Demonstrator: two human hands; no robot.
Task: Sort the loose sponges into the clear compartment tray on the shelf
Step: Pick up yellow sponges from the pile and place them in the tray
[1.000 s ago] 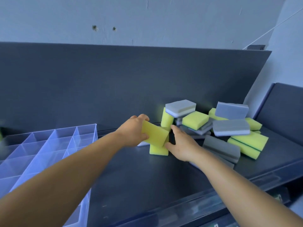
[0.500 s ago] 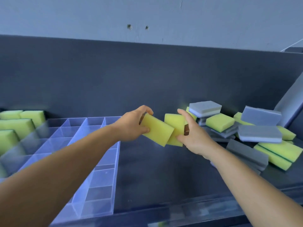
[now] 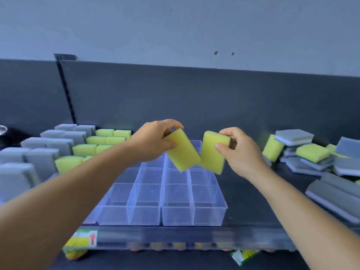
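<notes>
My left hand (image 3: pixel 153 141) pinches a yellow sponge (image 3: pixel 182 152) by its top end, tilted over the clear compartment tray (image 3: pixel 206 215). Beside it, my right hand (image 3: pixel 240 151) grips a second yellow sponge (image 3: pixel 213 152) from its right side. The two sponges touch at their lower corners and hang above the tray's back right compartments. On the tray's left side, rows of grey sponges (image 3: pixel 46 145) and yellow sponges (image 3: pixel 106 140) stand sorted. A loose pile of grey and yellow sponges (image 3: pixel 311 152) lies on the shelf to the right.
The dark shelf back panel (image 3: pixel 194 98) rises close behind the tray. A shelf front rail (image 3: pixel 175 238) with price labels runs along the near edge. More grey sponges (image 3: pixel 339 195) lie at the front right. A metal object (image 3: pixel 3 129) shows at the far left.
Both hands have carried their yellow sponges leftward from the loose pile to above the tray. The view has swung left, showing the whole tray and the sorted rows.
</notes>
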